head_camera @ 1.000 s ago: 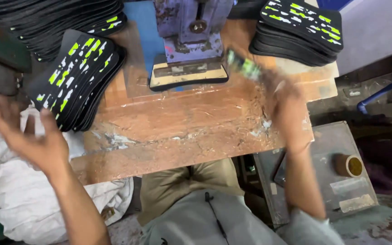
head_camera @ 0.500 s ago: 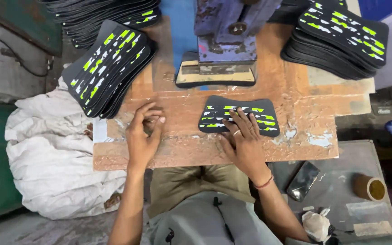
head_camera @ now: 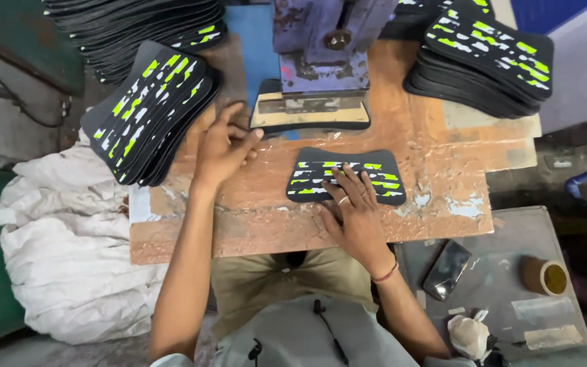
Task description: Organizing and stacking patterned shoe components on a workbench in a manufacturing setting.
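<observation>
A black curved pad with green and white dashes point(head_camera: 321, 178) lies flat on the worn wooden bench point(head_camera: 253, 217). My right hand point(head_camera: 356, 212) rests on the pad's right half with fingers spread. My left hand point(head_camera: 224, 146) lies on the bench, fingers loosely curled, between the left stack of the same pads point(head_camera: 149, 112) and the foot of the blue press point(head_camera: 310, 112). It holds nothing that I can see.
More stacks of pads sit at the back left point(head_camera: 137, 27) and back right point(head_camera: 490, 58). A white sack point(head_camera: 62, 231) lies left of the bench. On a grey surface at the right are a phone point(head_camera: 446, 270), a tape roll point(head_camera: 543, 275) and a crumpled rag point(head_camera: 469, 334).
My right hand brought one pad from the right down onto the bench and now presses on it. My left hand moved from the bench's front edge toward the left stack.
</observation>
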